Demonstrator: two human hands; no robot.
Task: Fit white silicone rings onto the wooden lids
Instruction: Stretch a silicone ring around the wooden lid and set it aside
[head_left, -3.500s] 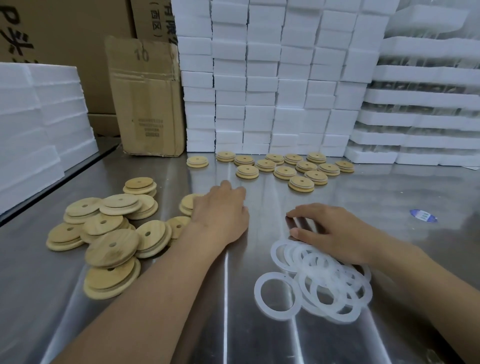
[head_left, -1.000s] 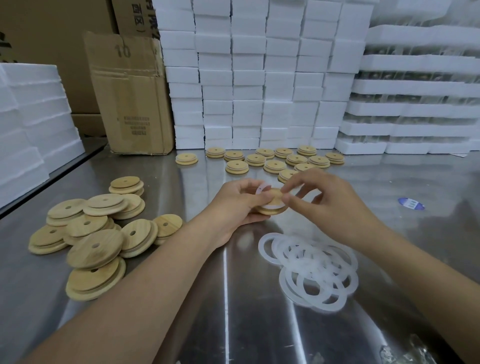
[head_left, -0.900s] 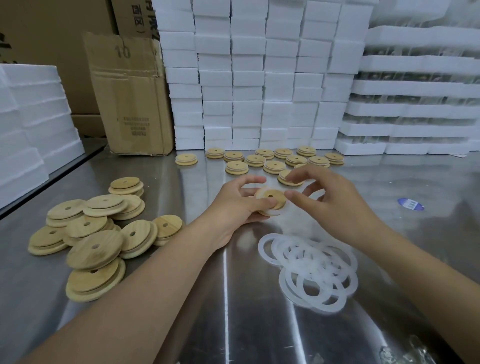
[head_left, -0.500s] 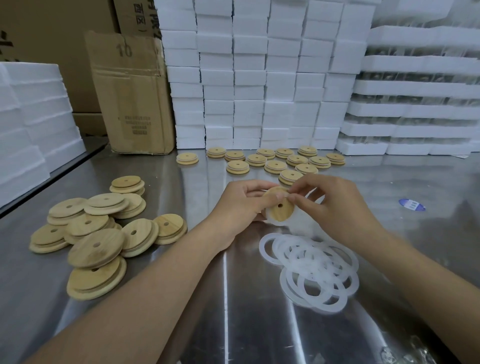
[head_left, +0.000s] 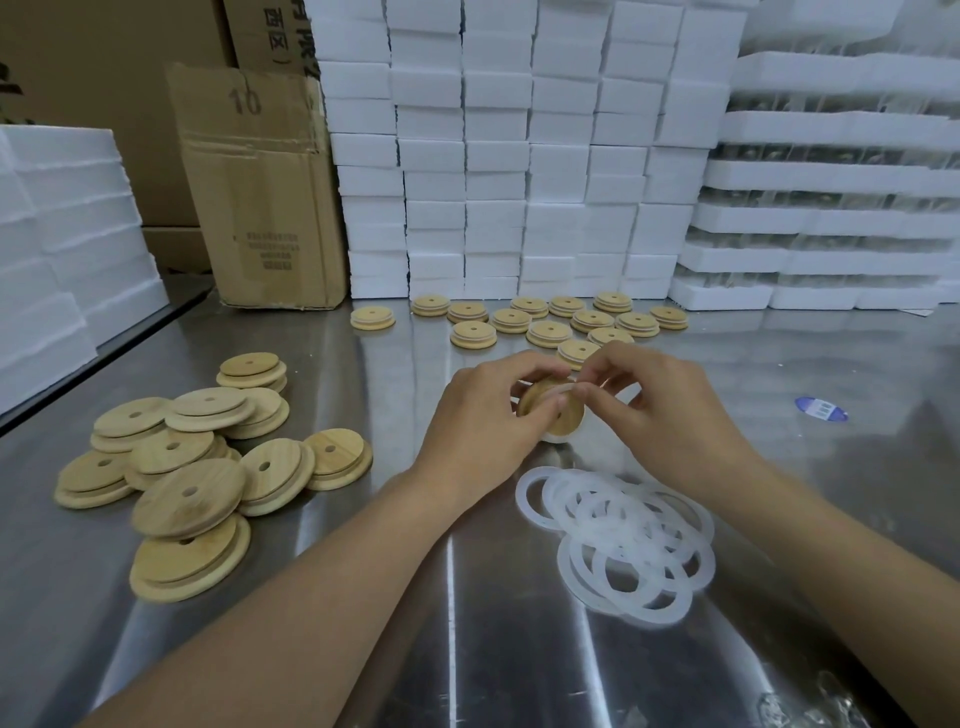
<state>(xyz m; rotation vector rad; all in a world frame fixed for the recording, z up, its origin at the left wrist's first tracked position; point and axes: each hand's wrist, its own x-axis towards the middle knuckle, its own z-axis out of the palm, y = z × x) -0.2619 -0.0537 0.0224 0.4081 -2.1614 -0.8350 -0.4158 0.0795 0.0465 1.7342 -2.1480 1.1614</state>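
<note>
Holding one wooden lid (head_left: 553, 410) on edge just above the worktop (head_left: 363, 623), the left hand (head_left: 483, 415) curls its fingers round the rim while the right hand (head_left: 670, 410) pinches a white silicone ring (head_left: 561, 388) against the lid's upper edge, seemingly only partly seated. A cluster of lids at the back (head_left: 545, 322) looks ringed already; the heap of bare lids (head_left: 187, 467) on the left and the pile of loose rings (head_left: 623, 540) near the right forearm are yet to be paired

I look at a packing workshop. Stacks of white foam boxes (head_left: 519, 156) rise along the far edge of a steel table (head_left: 519, 675), beside a cardboard carton (head_left: 260, 208). The wooden lids (head_left: 187, 499) lie there in batches.
</note>
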